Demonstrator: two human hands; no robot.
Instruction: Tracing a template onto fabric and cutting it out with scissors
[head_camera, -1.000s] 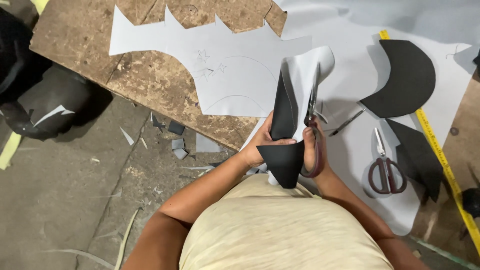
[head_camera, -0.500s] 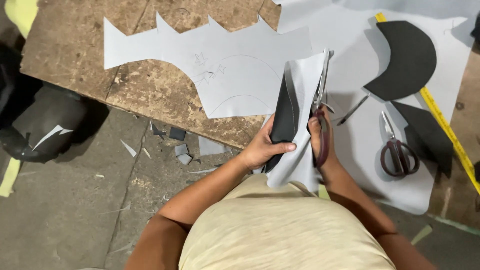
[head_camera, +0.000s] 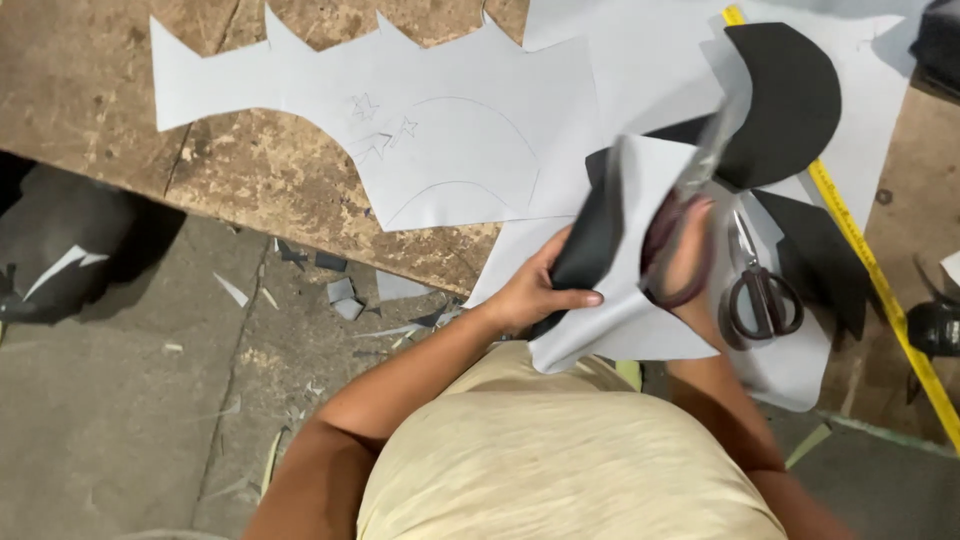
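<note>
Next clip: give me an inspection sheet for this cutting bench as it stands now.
Surface: worn wooden bench, partly covered by a pale grey cut-out sheet.
Job's things: grey sheet piece with black backing; dark-handled scissors in use, blurred.
Clutter: second pair of scissors, black half-round piece, yellow tape measure.
Grippers: left hand grips the piece; right hand holds scissors.
Cables: nothing seen.
Surroundings: offcuts on concrete floor.

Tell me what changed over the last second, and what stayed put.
The right hand swung its scissors from upright to tilted right. The left hand turned the grey-and-black sheet, its black point now hidden. Both hands keep their grip; the spare scissors and yellow tape measure lie where they were.
</note>
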